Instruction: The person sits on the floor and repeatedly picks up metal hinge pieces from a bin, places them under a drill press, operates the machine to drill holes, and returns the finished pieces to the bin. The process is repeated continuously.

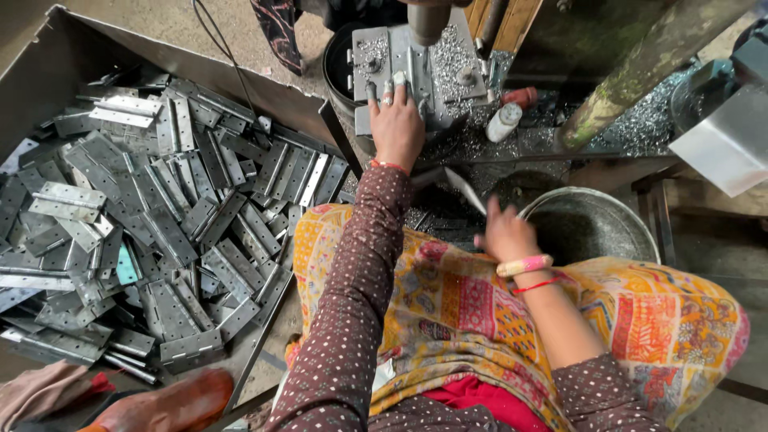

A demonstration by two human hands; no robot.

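Observation:
My left hand (395, 120) reaches forward onto the grey metal fixture (400, 56) of a press, fingers pressing a hinge plate against it below the round ram (428, 20). My right hand (504, 234) hovers over my lap beside a round metal tub (592, 224), gripping a thin metal hinge strip (466, 190) that blurs with motion. Both sleeves are brown with dots; the right wrist wears a pink bangle and a red thread.
A large sheet-metal tray (48, 64) at left holds several grey hinges (160, 224). Metal swarf (640, 128) covers the machine bed beside a small white bottle (504, 122). A foot in an orange sandal (172, 404) rests at bottom left.

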